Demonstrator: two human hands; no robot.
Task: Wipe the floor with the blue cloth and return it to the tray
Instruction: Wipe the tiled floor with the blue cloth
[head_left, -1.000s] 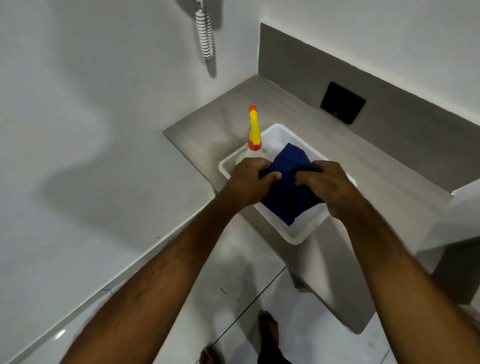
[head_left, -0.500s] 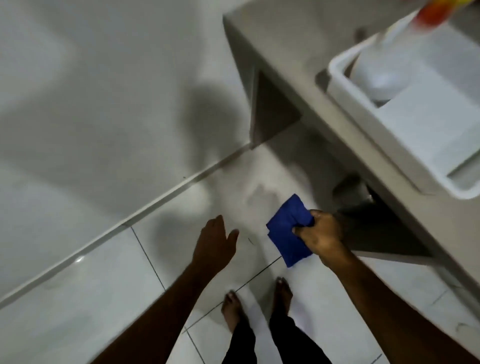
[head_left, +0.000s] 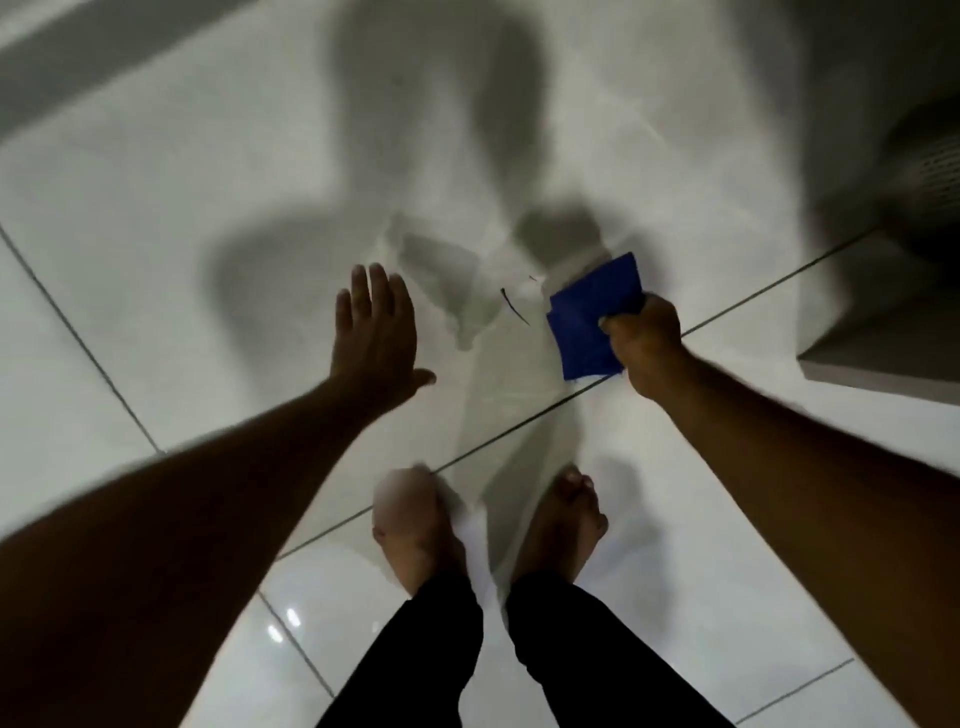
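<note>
My right hand (head_left: 644, 343) grips a folded blue cloth (head_left: 589, 319) low over the white tiled floor (head_left: 234, 218). The cloth hangs from my fist, just right of some dark hair-like specks (head_left: 514, 306) on the tile. Whether the cloth touches the floor I cannot tell. My left hand (head_left: 376, 332) is stretched out flat above the floor with its fingers apart and nothing in it. The tray is out of view.
My two bare feet (head_left: 421, 525) stand on the tiles below the hands. The grey base of the counter (head_left: 878, 343) juts in at the right edge, with a white perforated object (head_left: 935, 176) in the shadow above it. Dark grout lines cross the floor.
The cloth has left the tray and come down in my right hand toward the floor. My left hand let go of it and spread open. The view has dropped from the counter to the tiles.
</note>
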